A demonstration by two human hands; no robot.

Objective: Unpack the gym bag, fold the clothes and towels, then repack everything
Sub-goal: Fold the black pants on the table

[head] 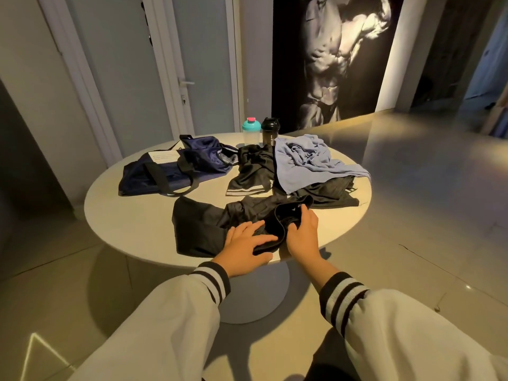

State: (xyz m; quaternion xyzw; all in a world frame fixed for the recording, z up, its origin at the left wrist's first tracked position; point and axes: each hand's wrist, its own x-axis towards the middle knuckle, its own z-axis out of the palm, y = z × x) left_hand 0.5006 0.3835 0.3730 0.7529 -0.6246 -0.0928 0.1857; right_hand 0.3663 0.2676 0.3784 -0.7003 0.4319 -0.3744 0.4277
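The navy gym bag (176, 169) lies slumped and unzipped on the round counter (132, 215), and everything else is placed from it. Nearer the person than the bag, and a little to its right, a black garment (198, 229) is spread at the counter's front edge. The left hand (247, 246) rests flat on it with its fingers straight and spread. The right hand (303, 235) grips a bunched fold of the same garment, thumb on one side and curled fingers on the other.

Just right of the bag lie black shorts (253, 171) with white stripes at the hem. Beyond them, farther right of the bag, a crumpled blue towel (308, 163) partly covers another dark piece of clothing (330, 193). Behind the bag's right end stand a teal-lidded shaker (251, 132) and a black shaker (269, 132), side by side. Both arms wear pale sleeves with striped cuffs.
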